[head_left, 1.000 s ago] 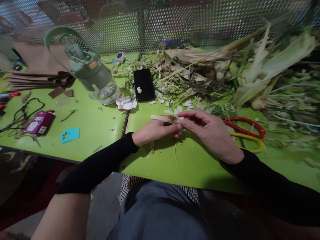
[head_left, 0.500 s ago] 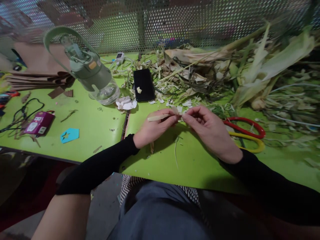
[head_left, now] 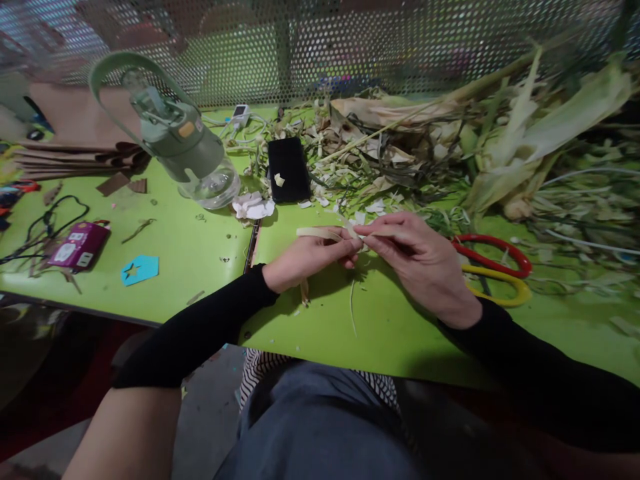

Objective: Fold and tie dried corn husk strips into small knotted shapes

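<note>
My left hand (head_left: 320, 257) is closed in a pinch on a pale strip of corn husk (head_left: 317, 233), whose flat end sticks out to the left over the fingers. Close against it, my right hand (head_left: 415, 257) pinches the other end of the strip, so the fingertips of both hands nearly touch. The exact join between them is small and partly covered by fingers. Scissors with red and yellow handles (head_left: 500, 257) lie just right of my right hand, their blades hidden. A thin pale fibre (head_left: 353, 308) rests on the table below the hands.
A green table (head_left: 320, 333) carries a heap of husk scraps (head_left: 380, 147) and corn husks (head_left: 525, 153) at the back right. A black phone (head_left: 289, 167), crumpled white paper (head_left: 253, 205) and a green bottle (head_left: 187, 143) stand or lie beyond my left hand. A perforated screen (head_left: 320, 57) rises behind.
My right hand's fingers have shifted slightly left and straightened over the strip. My left fingers have turned a little, and the strip's left end now curves more.
</note>
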The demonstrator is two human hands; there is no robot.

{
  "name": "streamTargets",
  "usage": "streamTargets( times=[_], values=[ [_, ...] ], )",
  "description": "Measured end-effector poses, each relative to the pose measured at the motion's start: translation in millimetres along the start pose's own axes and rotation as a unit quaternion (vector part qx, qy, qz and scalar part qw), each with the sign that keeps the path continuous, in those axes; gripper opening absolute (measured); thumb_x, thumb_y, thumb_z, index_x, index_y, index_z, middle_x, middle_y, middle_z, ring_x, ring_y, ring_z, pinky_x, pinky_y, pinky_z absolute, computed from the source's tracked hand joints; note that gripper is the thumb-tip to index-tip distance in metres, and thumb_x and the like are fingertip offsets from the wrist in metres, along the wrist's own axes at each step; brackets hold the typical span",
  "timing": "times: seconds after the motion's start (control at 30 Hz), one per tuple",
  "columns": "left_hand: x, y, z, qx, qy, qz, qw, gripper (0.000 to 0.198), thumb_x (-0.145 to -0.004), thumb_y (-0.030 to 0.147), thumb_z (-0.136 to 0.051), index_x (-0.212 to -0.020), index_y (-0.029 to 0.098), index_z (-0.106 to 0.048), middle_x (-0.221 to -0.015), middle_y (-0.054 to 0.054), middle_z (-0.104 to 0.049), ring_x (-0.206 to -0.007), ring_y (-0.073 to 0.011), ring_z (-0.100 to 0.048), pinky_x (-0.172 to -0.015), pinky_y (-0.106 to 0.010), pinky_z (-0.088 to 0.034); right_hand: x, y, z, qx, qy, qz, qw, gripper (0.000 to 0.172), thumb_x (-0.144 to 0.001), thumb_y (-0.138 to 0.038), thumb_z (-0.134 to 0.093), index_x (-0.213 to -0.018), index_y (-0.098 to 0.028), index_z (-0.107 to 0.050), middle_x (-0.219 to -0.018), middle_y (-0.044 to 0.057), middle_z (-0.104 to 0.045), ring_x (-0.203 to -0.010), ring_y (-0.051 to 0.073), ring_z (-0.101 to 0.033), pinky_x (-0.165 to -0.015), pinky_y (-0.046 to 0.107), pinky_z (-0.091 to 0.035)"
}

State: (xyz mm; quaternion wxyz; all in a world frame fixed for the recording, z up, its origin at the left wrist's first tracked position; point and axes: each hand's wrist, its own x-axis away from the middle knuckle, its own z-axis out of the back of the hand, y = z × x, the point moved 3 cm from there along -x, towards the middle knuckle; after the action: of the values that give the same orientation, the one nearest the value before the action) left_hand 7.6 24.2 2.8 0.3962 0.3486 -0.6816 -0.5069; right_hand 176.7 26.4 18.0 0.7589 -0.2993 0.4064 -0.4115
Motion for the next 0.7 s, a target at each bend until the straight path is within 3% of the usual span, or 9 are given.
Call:
streamTargets(
  times=[0.1, 0.3, 0.47, 0.7],
  values=[
    [-0.6, -1.7, 0.9, 0.053, 0.007, 0.056, 0.997, 0.021, -0.087, 0.028, -0.072, -0.077, 0.012, -0.063, -0.073, 0.003, -0.062, -0.066, -0.006, -0.056, -0.074, -0.026, -0.047, 2.2, -8.0, -0.3, 0.049, -0.037, 0.061, 0.996, 0.022, -0.097, -0.03, -0.061, -0.106, -0.037, -0.08, -0.109, 0.005, -0.074, -0.101, 0.025, -0.068, -0.091, 0.048, -0.055],
    [-1.4, -2.0, 1.4, -0.061, 0.027, 0.063, 0.996, 0.018, -0.074, 0.011, -0.08, -0.077, 0.01, -0.062, -0.068, 0.006, -0.057, -0.063, -0.0047, -0.048, -0.066, -0.023, -0.038, 2.0, -11.3, -2.2, 0.048, -0.074, 0.044, 0.995, 0.016, -0.096, -0.034, -0.063, -0.103, -0.037, -0.078, -0.096, 0.004, -0.076, -0.087, 0.026, -0.07, -0.081, 0.047, -0.056],
    [-0.8, -1.3, -1.5, -0.078, -0.002, 0.018, 0.997, 0.025, -0.075, 0.022, -0.084, -0.085, 0.01, -0.065, -0.076, 0.003, -0.061, -0.07, -0.0069, -0.053, -0.071, -0.025, -0.043, 2.6, -10.1, -2.0, 0.075, -0.048, 0.037, 0.995, 0.015, -0.096, -0.036, -0.062, -0.101, -0.035, -0.077, -0.103, 0.006, -0.076, -0.096, 0.029, -0.07, -0.088, 0.05, -0.054],
    [1.1, 2.0, -6.9, -0.059, -0.05, -0.014, 0.997, 0.038, -0.082, 0.047, -0.078, -0.086, 0.011, -0.066, -0.081, -0.002, -0.065, -0.077, -0.0113, -0.057, -0.076, -0.029, -0.047, 4.4, -9.9, -1.5, 0.117, -0.013, 0.015, 0.993, 0.005, -0.094, -0.031, -0.063, -0.093, -0.028, -0.068, -0.087, 0.007, -0.07, -0.077, 0.025, -0.065, -0.072, 0.043, -0.052]
  ],
)
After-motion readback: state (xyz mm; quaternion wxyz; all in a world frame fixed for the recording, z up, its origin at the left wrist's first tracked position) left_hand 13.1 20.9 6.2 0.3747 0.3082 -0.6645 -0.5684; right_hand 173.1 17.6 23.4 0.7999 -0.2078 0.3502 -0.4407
